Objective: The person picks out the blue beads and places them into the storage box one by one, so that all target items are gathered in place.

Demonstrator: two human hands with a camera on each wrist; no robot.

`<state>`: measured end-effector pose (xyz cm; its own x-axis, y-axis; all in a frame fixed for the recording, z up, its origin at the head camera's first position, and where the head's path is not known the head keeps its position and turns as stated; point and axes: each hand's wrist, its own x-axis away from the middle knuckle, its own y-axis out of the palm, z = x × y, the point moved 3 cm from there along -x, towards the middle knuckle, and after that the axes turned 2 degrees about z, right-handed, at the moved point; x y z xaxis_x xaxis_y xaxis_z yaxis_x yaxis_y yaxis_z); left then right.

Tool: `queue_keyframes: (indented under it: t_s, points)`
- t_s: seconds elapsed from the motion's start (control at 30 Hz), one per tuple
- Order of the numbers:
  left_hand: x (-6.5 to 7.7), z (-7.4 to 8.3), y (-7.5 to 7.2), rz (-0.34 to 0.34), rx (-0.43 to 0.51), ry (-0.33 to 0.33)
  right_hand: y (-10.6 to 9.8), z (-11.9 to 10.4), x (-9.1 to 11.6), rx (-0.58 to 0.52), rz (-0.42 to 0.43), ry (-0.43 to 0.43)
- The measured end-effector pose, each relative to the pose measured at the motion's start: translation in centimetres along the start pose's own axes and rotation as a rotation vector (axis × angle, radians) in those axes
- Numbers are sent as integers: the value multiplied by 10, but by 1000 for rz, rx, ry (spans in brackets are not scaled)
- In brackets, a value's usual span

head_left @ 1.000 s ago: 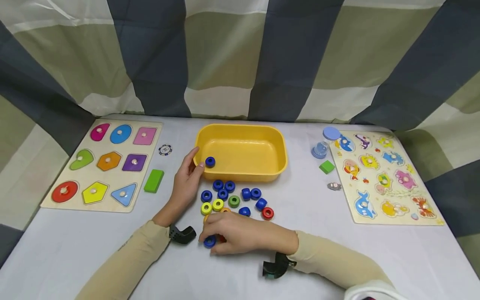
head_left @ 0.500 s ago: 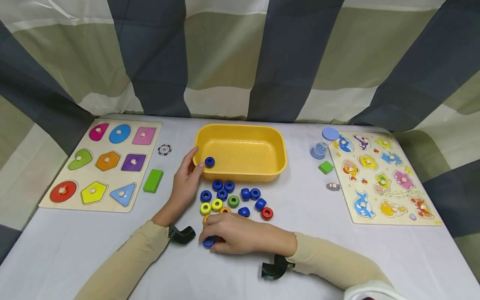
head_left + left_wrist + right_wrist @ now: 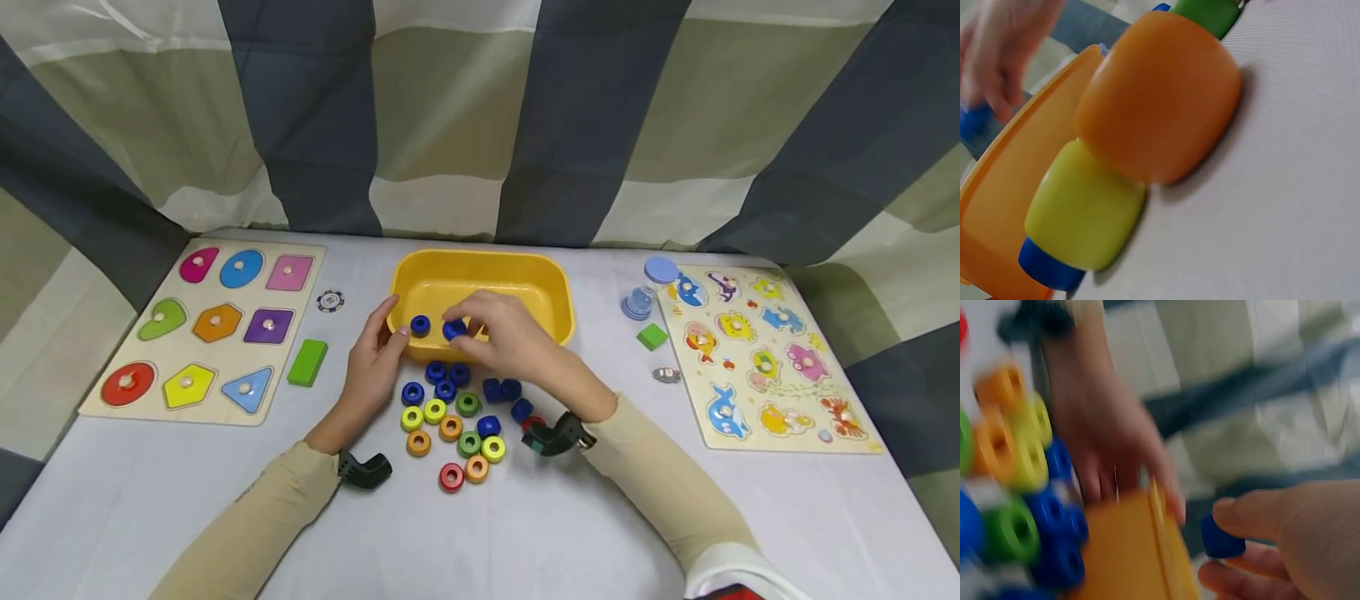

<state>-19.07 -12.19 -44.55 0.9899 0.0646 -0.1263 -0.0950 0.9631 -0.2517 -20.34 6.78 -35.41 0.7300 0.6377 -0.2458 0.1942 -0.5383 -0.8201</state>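
A yellow plastic tray (image 3: 525, 287) stands at the middle of the table. My left hand (image 3: 371, 367) grips its left end, thumb at the rim and fingers along the outer wall. One blue bead (image 3: 420, 326) lies inside, near that thumb. Over the front of the tray, my right hand (image 3: 510, 333) pinches another blue bead (image 3: 1221, 539) between thumb and fingers. In front of the tray lie several loose beads: blue, a green bead (image 3: 468, 405), a yellow bead (image 3: 412, 418), an orange bead (image 3: 1160, 97) and a red bead (image 3: 451, 477).
Left stands a shape puzzle board (image 3: 176, 333) with a green block (image 3: 307, 362) and a poker chip (image 3: 330, 301) beside it. Right are a sea-animal puzzle board (image 3: 765, 358), a small clear-and-blue container (image 3: 639, 301), a green piece (image 3: 652, 336) and a small grey figure (image 3: 667, 375).
My right hand has picked up the blue bead at the near end of the group and carried it forward over the tray. My left hand stays on the tray.
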Motion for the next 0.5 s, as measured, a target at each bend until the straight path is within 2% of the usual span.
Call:
queue_keyframes:
  t_s: [0.1, 0.17, 0.33, 0.5]
  points:
    - [1, -2, 0, 1, -8, -19, 2, 26, -17, 38, 4, 161]
    - [2, -3, 0, -2, -11, -25, 7, 36, -26, 46, -26, 217]
    - [2, -2, -1, -3, -7, -11, 21, 43, -46, 41, -89, 232]
    - [-1, -1, -1, -4, 4, -9, 30, 42, -64, 84, -119, 245]
